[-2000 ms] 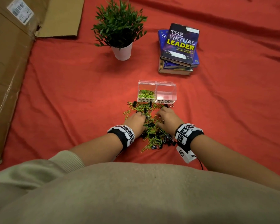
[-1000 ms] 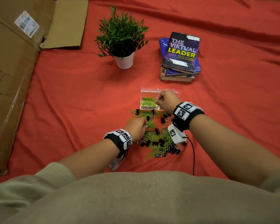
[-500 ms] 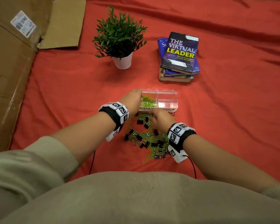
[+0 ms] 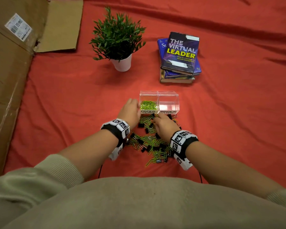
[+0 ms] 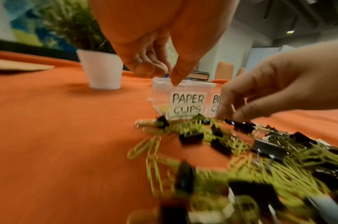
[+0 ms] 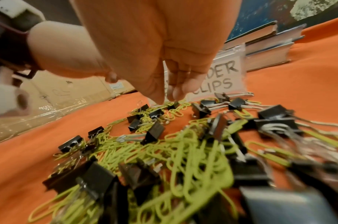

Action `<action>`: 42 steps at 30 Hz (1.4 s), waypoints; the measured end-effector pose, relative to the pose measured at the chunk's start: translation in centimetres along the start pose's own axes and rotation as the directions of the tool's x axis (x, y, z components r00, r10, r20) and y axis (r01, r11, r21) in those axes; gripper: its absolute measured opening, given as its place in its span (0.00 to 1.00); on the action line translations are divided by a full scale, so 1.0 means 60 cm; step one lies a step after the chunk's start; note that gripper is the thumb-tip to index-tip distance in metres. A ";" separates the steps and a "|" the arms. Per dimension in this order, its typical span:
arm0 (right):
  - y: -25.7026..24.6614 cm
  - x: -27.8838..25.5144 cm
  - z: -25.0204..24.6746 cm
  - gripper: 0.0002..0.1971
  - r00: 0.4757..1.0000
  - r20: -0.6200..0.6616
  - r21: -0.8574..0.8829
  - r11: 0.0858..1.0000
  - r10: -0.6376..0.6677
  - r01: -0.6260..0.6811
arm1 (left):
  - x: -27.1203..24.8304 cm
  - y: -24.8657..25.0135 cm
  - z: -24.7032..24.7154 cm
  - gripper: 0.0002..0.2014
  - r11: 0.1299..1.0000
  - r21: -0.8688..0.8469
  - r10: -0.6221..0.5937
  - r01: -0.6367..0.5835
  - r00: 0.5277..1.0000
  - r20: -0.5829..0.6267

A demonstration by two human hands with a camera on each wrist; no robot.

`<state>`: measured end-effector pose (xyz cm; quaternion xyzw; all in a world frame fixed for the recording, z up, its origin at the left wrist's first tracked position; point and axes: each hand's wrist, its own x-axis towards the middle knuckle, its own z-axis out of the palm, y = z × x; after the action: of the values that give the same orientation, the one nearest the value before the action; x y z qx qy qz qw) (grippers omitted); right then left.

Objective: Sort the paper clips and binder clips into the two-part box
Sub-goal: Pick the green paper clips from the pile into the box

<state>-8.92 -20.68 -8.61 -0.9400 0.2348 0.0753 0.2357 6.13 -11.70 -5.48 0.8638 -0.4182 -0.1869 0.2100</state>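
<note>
A clear two-part box (image 4: 158,93) stands on the red cloth. Its left part, labelled PAPER CLIPS (image 5: 187,103), holds green paper clips (image 4: 148,104). The right part, labelled BINDER CLIPS (image 6: 220,78), looks empty. Just in front of it lies a mixed pile of green paper clips and black binder clips (image 4: 149,142) (image 6: 183,144). My left hand (image 4: 133,103) (image 5: 160,75) hovers by the box's left wall, fingers loosely curled, with nothing seen in it. My right hand (image 4: 154,121) (image 6: 165,99) points down at the pile's far edge. Its fingertips (image 5: 221,112) touch clips beside a small binder clip (image 6: 173,104).
A potted plant (image 4: 120,40) stands at the back, left of centre. A stack of books (image 4: 180,58) lies behind the box to the right. Flattened cardboard (image 4: 10,71) covers the left edge. Bare red cloth (image 4: 238,121) spreads to both sides of the pile.
My right hand went to the box and came back down onto the pile. My left hand rose from the pile to the paper clip part, then drew slightly left of it.
</note>
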 end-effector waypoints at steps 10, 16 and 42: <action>-0.057 0.036 0.019 0.32 0.981 0.136 -0.273 0.947 -0.136 0.169 | -0.023 -0.064 0.047 0.26 0.987 0.008 -0.158 0.159 0.975 0.159; -0.048 0.034 0.030 0.25 0.995 0.104 -0.166 0.986 0.002 0.016 | -0.026 -0.069 0.049 0.12 0.990 0.075 -0.128 0.116 0.973 0.193; -0.059 0.105 -0.105 0.09 0.974 0.009 0.053 0.973 0.225 -0.225 | -0.065 -0.071 0.054 0.08 0.993 0.097 -0.093 0.071 0.964 0.249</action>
<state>-1.52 -23.49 -3.21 -0.9006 0.3413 0.0968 0.2510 5.00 -6.86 -9.81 0.8578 -0.4132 -0.2856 0.1094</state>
